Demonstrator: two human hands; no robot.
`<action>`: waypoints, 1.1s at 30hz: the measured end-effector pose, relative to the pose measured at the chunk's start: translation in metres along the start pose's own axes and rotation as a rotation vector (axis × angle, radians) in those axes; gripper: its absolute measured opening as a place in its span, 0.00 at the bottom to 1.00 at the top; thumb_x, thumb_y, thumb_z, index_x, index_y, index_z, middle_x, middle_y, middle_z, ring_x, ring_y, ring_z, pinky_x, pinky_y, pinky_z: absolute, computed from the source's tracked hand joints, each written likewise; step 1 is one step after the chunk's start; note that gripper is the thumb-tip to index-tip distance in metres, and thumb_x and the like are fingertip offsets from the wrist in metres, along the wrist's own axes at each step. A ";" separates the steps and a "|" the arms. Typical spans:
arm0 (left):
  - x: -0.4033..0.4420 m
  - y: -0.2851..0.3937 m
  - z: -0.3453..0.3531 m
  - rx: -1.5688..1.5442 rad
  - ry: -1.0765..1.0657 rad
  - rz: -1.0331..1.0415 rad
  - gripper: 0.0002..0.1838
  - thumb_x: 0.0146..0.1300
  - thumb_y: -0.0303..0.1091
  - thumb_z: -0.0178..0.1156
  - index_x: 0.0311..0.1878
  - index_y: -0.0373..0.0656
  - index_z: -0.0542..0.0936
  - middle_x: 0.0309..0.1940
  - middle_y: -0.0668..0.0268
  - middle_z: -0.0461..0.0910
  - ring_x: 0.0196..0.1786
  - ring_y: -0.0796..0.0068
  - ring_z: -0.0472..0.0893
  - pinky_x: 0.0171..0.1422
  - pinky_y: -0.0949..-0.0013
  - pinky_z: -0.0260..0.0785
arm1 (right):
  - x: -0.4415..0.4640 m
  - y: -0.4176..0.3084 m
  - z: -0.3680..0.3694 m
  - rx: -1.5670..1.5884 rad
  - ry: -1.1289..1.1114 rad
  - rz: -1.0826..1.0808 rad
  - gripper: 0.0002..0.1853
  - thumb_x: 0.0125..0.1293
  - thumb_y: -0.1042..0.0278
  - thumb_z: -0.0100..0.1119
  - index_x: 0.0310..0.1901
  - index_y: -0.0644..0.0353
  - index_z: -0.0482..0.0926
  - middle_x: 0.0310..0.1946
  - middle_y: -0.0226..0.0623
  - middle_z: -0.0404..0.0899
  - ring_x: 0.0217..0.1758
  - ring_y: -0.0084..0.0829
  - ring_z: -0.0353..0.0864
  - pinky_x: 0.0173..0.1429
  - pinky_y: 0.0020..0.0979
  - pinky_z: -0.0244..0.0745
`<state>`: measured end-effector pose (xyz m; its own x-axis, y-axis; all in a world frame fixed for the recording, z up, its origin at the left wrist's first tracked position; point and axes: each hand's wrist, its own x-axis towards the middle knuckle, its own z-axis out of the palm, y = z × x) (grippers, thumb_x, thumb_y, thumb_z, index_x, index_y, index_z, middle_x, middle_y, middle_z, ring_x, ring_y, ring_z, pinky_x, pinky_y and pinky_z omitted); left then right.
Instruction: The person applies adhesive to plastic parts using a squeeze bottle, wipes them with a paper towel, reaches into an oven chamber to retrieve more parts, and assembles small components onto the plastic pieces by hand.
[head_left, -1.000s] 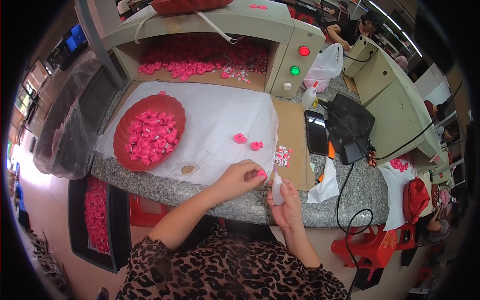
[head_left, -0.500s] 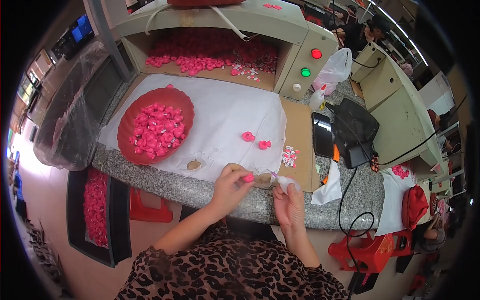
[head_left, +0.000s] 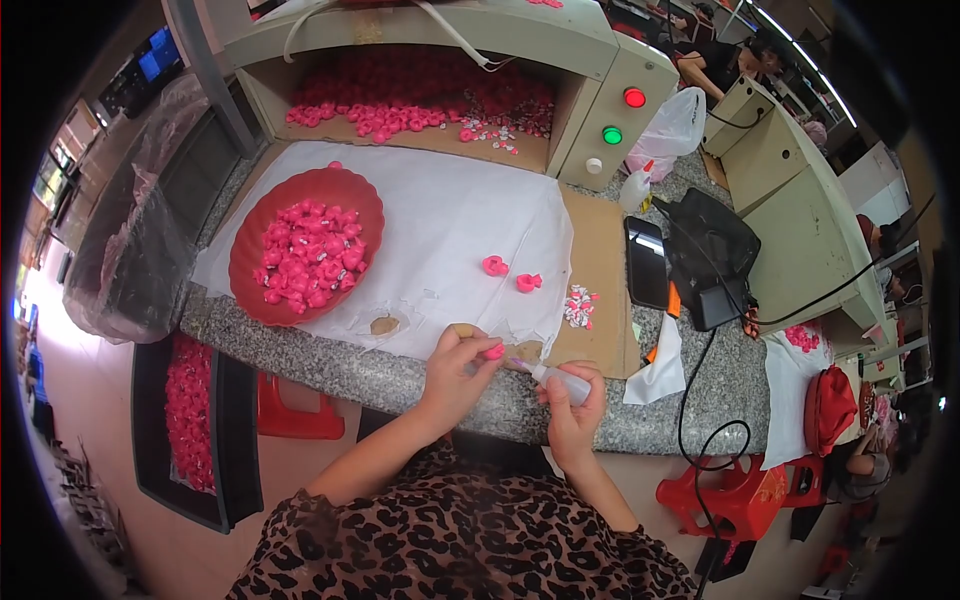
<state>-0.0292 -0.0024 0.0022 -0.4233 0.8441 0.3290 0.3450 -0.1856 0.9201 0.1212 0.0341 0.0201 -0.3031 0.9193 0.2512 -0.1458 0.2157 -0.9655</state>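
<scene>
My left hand [head_left: 455, 375] pinches a small pink piece [head_left: 494, 352] between thumb and fingertips, above the front edge of the counter. In my right hand [head_left: 578, 420] is a small translucent glue bottle [head_left: 562, 382], its thin nozzle pointing left at the pink piece, with a small gap between them. Two more pink pieces, one [head_left: 495, 265] and another [head_left: 529, 283], lie on the white sheet [head_left: 450, 220] beyond my hands. A little heap of tiny white and pink parts [head_left: 580, 307] sits on the cardboard to the right.
A red bowl [head_left: 243, 262] of pink pieces stands at left. Behind is a beige machine [head_left: 600, 120] with pink pieces in its opening. At right lie a phone [head_left: 646, 262], a black bag [head_left: 708, 250], a white-bodied bottle [head_left: 634, 190] and a cable. A dark crate [head_left: 150, 430] stands below left.
My right hand has turned the glue bottle from steeply raised to a flatter tilt, bringing its nozzle left and down toward the pink piece. My left hand stays nearly in place.
</scene>
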 end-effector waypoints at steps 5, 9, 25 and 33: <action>0.000 0.002 0.000 0.004 0.001 -0.008 0.12 0.46 0.21 0.61 0.37 0.38 0.77 0.35 0.64 0.69 0.33 0.77 0.75 0.35 0.79 0.68 | -0.001 0.004 -0.001 -0.099 -0.022 -0.061 0.09 0.59 0.74 0.50 0.39 0.65 0.63 0.36 0.36 0.63 0.28 0.23 0.72 0.29 0.20 0.68; 0.000 0.001 0.000 0.016 0.012 -0.002 0.11 0.46 0.21 0.61 0.36 0.38 0.77 0.34 0.64 0.69 0.33 0.77 0.75 0.34 0.78 0.68 | -0.001 0.016 -0.009 -0.306 -0.061 -0.180 0.09 0.58 0.75 0.51 0.39 0.65 0.63 0.36 0.36 0.63 0.27 0.23 0.71 0.28 0.20 0.68; 0.000 0.002 -0.001 -0.008 0.010 -0.012 0.12 0.46 0.20 0.60 0.37 0.38 0.77 0.35 0.64 0.68 0.34 0.76 0.75 0.36 0.77 0.68 | 0.001 0.008 -0.006 -0.438 -0.063 -0.337 0.09 0.56 0.77 0.52 0.38 0.66 0.65 0.33 0.39 0.64 0.26 0.25 0.72 0.28 0.21 0.68; 0.000 0.000 -0.001 -0.004 0.002 -0.028 0.12 0.46 0.21 0.61 0.37 0.38 0.77 0.35 0.64 0.69 0.34 0.75 0.75 0.38 0.77 0.68 | 0.001 0.008 -0.006 -0.427 -0.055 -0.322 0.09 0.56 0.76 0.53 0.37 0.65 0.65 0.33 0.40 0.64 0.26 0.25 0.71 0.28 0.21 0.68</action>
<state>-0.0294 -0.0030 0.0024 -0.4349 0.8479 0.3032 0.3290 -0.1638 0.9300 0.1252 0.0387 0.0119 -0.3567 0.7682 0.5316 0.1531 0.6094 -0.7779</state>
